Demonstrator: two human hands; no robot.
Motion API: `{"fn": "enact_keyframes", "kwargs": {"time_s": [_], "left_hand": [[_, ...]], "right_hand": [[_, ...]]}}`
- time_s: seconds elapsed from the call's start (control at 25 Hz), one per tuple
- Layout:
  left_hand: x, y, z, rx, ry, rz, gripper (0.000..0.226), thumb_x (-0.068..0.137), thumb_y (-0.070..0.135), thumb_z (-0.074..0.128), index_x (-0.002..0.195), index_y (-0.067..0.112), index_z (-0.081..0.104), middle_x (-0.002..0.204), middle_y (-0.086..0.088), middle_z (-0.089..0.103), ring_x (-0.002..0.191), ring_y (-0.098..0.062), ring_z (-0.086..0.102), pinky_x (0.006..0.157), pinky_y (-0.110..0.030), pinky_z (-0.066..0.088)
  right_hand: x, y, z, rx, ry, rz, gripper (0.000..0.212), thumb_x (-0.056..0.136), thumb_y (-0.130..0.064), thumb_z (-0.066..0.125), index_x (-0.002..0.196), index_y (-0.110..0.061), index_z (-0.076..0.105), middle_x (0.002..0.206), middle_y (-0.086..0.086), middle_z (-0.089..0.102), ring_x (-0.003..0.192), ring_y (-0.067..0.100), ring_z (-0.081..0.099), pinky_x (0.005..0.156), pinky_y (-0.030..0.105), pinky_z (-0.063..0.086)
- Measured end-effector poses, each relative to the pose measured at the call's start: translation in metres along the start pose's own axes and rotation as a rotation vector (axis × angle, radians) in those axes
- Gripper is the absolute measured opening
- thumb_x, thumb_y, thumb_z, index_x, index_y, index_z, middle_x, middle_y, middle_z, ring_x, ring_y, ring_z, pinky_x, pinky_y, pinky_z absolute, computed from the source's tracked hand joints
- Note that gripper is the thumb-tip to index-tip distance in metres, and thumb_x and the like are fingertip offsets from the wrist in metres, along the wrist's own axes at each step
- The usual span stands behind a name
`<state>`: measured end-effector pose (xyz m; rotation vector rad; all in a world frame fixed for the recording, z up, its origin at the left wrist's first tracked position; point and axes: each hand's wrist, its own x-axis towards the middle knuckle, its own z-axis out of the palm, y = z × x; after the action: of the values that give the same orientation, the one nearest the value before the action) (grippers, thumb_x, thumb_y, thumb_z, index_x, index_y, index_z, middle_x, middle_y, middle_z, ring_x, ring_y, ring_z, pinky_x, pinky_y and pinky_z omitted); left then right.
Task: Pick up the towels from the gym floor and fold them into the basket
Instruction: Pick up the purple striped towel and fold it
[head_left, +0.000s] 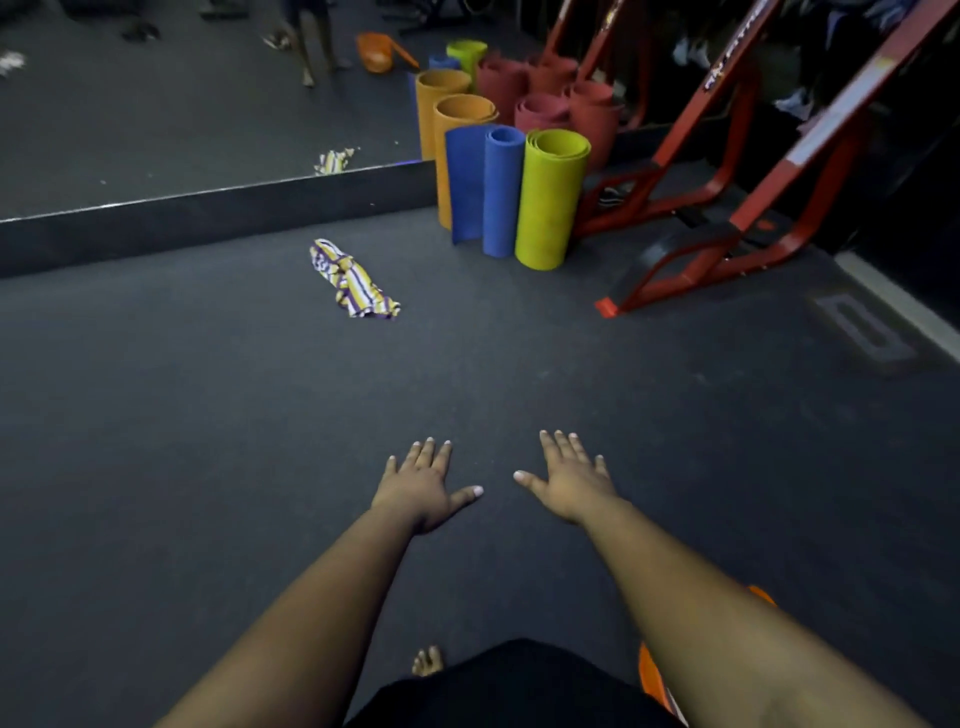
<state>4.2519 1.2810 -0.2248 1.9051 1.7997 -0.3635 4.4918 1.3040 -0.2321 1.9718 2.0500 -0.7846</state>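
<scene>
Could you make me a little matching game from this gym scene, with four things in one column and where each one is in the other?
Things:
1. crumpled striped purple, yellow and white towel
2. upright rolled yellow-green foam mat
3. red metal equipment frame
4. left hand

Places:
A. far right, by the wall
B. stretched forward, fingers spread, holding nothing
C. on the dark floor near the mirror's base
D. front of the cluster of rolled mats

Pairs: 1-C, 2-D, 3-A, 4-B
</scene>
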Motion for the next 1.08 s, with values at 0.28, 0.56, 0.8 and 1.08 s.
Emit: {"fn": "enact_keyframes", "kwargs": {"time_s": [0.28, 0.56, 0.8, 1.08], "left_hand": [[0.041, -0.142, -0.085, -0.063, 0.045, -0.139, 0.107, 0.086, 0.089, 0.027, 0.165, 0.023, -0.005, 0.173, -0.004, -0.008, 0.159, -0.023, -0.006, 0.127, -0.052, 0.003], [0.160, -0.232, -0.170, -0.117, 0.067, -0.238, 0.106, 0.087, 0.088, 0.030, 0.165, 0.024, -0.004, 0.173, -0.003, -0.007, 0.159, -0.020, -0.005, 0.127, -0.051, 0.002], [0.254, -0.287, -0.247, -0.195, 0.071, -0.336, 0.119, 0.072, 0.096, 0.015, 0.165, 0.024, -0.004, 0.173, -0.003, -0.007, 0.159, -0.021, -0.005, 0.128, -0.050, 0.003], [0.384, -0.382, -0.321, -0.253, 0.079, -0.323, 0.147, 0.041, 0.102, -0.003, 0.165, 0.023, -0.004, 0.173, -0.004, -0.008, 0.159, -0.022, -0.005, 0.128, -0.047, 0.002]], "right_hand": [[0.105, -0.151, -0.053, -0.058, -0.007, -0.160, 0.090, 0.096, -0.076, 0.030, 0.164, -0.027, -0.001, 0.172, -0.001, -0.006, 0.158, 0.020, -0.009, 0.125, 0.057, 0.004], [0.271, -0.247, -0.112, -0.133, -0.018, -0.282, 0.089, 0.096, -0.076, 0.031, 0.164, -0.028, 0.000, 0.172, 0.000, -0.004, 0.159, 0.020, -0.006, 0.126, 0.057, 0.004], [0.402, -0.312, -0.170, -0.189, -0.073, -0.363, 0.091, 0.095, -0.077, 0.032, 0.164, -0.028, 0.000, 0.172, 0.001, -0.004, 0.158, 0.020, -0.007, 0.125, 0.057, 0.003], [0.554, -0.414, -0.213, -0.230, -0.088, -0.397, 0.092, 0.095, -0.077, 0.032, 0.164, -0.027, -0.002, 0.172, 0.003, -0.005, 0.158, 0.023, -0.008, 0.125, 0.057, 0.002]]}}
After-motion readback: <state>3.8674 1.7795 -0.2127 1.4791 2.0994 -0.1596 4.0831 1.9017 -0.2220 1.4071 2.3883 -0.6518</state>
